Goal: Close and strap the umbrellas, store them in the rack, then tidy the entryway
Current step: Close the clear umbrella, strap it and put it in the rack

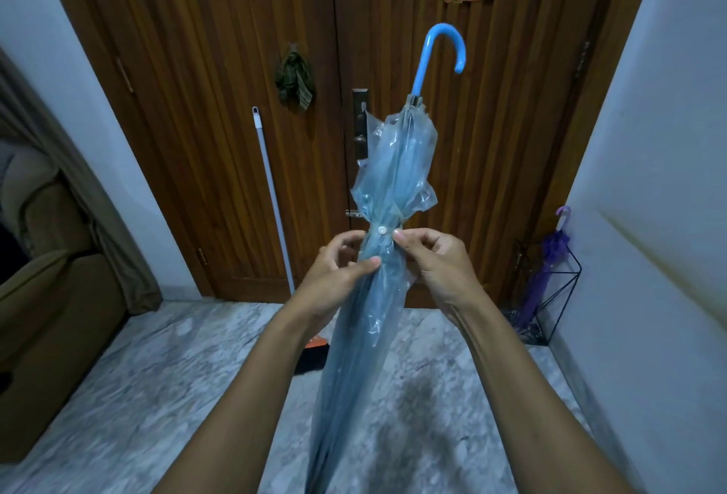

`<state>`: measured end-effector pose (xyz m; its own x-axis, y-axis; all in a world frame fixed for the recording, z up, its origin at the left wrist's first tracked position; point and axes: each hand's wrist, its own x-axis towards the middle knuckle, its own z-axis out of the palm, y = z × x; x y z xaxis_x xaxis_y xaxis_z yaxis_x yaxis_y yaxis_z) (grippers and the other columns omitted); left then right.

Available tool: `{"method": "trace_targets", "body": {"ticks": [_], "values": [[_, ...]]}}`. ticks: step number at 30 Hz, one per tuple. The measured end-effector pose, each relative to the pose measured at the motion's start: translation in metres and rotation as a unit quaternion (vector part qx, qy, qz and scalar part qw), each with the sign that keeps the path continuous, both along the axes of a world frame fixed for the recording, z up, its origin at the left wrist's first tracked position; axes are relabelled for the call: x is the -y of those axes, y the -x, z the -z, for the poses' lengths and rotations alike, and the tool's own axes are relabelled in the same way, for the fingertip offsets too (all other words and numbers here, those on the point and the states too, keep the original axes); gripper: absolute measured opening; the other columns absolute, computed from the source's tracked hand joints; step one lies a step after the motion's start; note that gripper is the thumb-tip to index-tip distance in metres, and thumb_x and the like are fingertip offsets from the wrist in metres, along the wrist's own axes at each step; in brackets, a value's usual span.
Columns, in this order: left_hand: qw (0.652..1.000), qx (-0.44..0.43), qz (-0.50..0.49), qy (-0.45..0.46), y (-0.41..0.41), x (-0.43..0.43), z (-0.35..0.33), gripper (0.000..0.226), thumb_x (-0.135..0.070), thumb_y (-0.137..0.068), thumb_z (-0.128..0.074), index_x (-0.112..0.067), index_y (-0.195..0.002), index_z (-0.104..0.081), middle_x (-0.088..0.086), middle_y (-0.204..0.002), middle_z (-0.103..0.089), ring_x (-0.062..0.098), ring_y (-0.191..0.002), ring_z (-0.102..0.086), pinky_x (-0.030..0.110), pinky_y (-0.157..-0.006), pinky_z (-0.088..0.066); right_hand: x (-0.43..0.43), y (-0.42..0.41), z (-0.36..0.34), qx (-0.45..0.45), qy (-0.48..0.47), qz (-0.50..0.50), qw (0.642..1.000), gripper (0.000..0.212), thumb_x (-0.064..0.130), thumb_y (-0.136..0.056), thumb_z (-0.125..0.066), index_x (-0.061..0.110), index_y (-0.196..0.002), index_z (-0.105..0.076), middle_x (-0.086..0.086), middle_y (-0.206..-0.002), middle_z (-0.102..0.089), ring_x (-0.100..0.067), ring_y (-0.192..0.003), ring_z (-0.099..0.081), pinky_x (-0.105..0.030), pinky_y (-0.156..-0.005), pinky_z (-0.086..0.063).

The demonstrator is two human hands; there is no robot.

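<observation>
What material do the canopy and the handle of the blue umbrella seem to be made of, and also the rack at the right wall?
Blue umbrella canopy: likely thin translucent plastic film; glossy, crinkled, and the door shows through it.
Handle: seems smooth opaque plastic, light blue, with a soft sheen.
Rack: looks like thin black metal wire, matte; only an open frame of rods.

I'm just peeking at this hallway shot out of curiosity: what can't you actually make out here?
- Blue umbrella: its tip, cut off by the bottom edge.
- Broom: its head, mostly hidden behind the left hand and forearm.
- Purple umbrella in the rack: strapped or not, too small.
</observation>
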<state>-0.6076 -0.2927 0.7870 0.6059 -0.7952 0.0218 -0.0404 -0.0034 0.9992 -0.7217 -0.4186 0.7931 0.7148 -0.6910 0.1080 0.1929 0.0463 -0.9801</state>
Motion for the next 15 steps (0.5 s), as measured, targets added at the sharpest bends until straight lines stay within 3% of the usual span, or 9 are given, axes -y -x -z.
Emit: {"method": "trace_targets", "body": {"ticks": [2, 4, 6, 9, 11, 13, 15], "values": [[0.986, 0.137, -0.094, -0.01, 0.008, 0.003, 0.001, 0.032, -0.028, -0.085, -0.072, -0.032, -0.115, -0.06, -0.003, -0.12, -0.058, 0.007, -0.106, -0.061, 0.025, -0.088, -0.055, -0.005, -0.001, -0.004, -0.01, 0.02, 0.049, 0.999, 0.015, 0.026, -0.083, -0.077, 0.011, -0.084, -0.075, -0.006, -0.084, -0.078, -0.019, -0.078, -0.076, -0.035, -0.068, -0.061], [0.97, 0.214, -0.116, 0.007, 0.017, 0.004, -0.001, 0.025, -0.02, -0.091, -0.064, -0.027, -0.115, -0.062, -0.011, -0.112, -0.065, -0.001, -0.103, -0.062, 0.014, -0.082, -0.05, -0.01, -0.003, -0.007, -0.012, 0.033, 0.089, 0.995, 0.018, 0.027, -0.081, -0.08, 0.01, -0.079, -0.074, -0.004, -0.079, -0.078, -0.014, -0.069, -0.074, -0.028, -0.06, -0.059], [0.973, 0.217, -0.078, 0.001, 0.021, 0.004, -0.004, 0.036, -0.019, -0.09, -0.064, -0.027, -0.124, -0.059, -0.015, -0.115, -0.065, -0.003, -0.107, -0.06, 0.015, -0.086, -0.048, -0.014, -0.004, -0.009, -0.005, 0.037, 0.122, 0.992, 0.021, 0.027, -0.078, -0.083, 0.009, -0.074, -0.073, -0.006, -0.073, -0.076, -0.012, -0.06, -0.071, -0.023, -0.052, -0.054], [0.972, 0.235, -0.021, -0.011, 0.023, 0.002, -0.004, 0.058, -0.027, -0.081, -0.075, -0.033, -0.133, -0.051, -0.021, -0.119, -0.063, -0.009, -0.11, -0.058, 0.014, -0.094, -0.048, -0.016, -0.002, -0.011, -0.013, 0.051, 0.121, 0.991, 0.02, 0.027, -0.081, -0.08, 0.008, -0.081, -0.075, -0.004, -0.076, -0.077, -0.016, -0.068, -0.075, -0.025, -0.054, -0.055], [0.964, 0.262, -0.051, -0.003, 0.022, 0.001, -0.003, 0.053, -0.027, -0.081, -0.075, -0.035, -0.129, -0.054, -0.02, -0.115, -0.066, -0.007, -0.107, -0.06, 0.021, -0.094, -0.051, -0.015, 0.0, -0.01, -0.027, 0.07, 0.084, 0.994, 0.017, 0.027, -0.087, -0.074, 0.011, -0.088, -0.076, -0.003, -0.079, -0.078, -0.016, -0.072, -0.076, -0.027, -0.055, -0.057], [0.964, 0.257, -0.063, 0.002, 0.019, 0.0, -0.005, 0.046, -0.022, -0.085, -0.072, -0.034, -0.127, -0.058, -0.02, -0.11, -0.069, -0.007, -0.103, -0.063, 0.023, -0.091, -0.053, -0.012, 0.004, -0.007, -0.012, 0.053, 0.035, 0.998, 0.014, 0.022, -0.091, -0.069, 0.009, -0.096, -0.075, -0.006, -0.085, -0.079, -0.018, -0.081, -0.076, -0.028, -0.064, -0.061], [0.979, 0.199, -0.035, 0.002, 0.014, -0.003, -0.006, 0.046, -0.019, -0.088, -0.07, -0.031, -0.131, -0.059, -0.016, -0.112, -0.071, -0.003, -0.106, -0.064, 0.026, -0.092, -0.053, -0.005, 0.008, -0.004, 0.021, 0.012, -0.009, 1.0, 0.016, 0.015, -0.093, -0.066, 0.005, -0.102, -0.073, -0.012, -0.093, -0.078, -0.022, -0.092, -0.075, -0.028, -0.078, -0.061]]}}
